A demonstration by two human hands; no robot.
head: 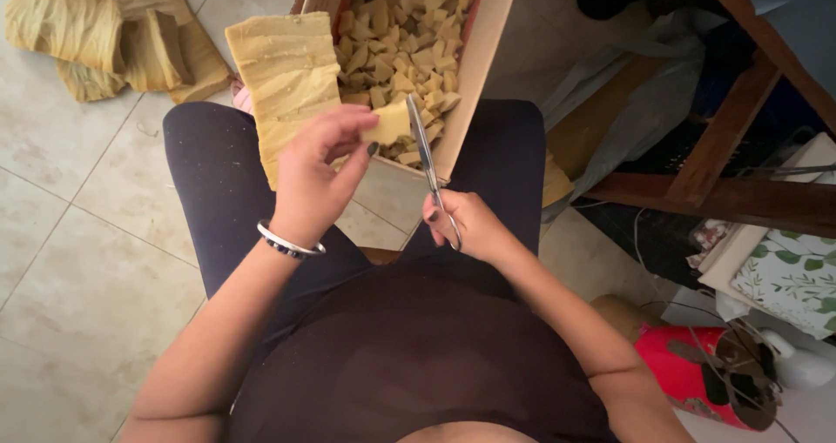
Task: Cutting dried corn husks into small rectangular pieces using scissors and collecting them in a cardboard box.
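Observation:
My left hand [315, 169] pinches a small yellow foam piece [388, 123] between thumb and fingers, just over the near edge of a cardboard box [484, 51]. My right hand [466, 223] grips the handles of metal scissors [425, 151]; the blades point up and away and meet the right side of the foam piece. A long yellow foam slab [283, 73] lies over my left thigh, behind the left hand. The box holds several small cut foam pieces [403, 34]. A bangle sits on my left wrist.
More yellow foam slabs [104, 38] lie on the tiled floor at top left. A wooden frame [731, 156] and grey plastic sheet stand to the right. A red tin [697, 373], a white leaf-patterned board [788, 273] and cables sit at lower right.

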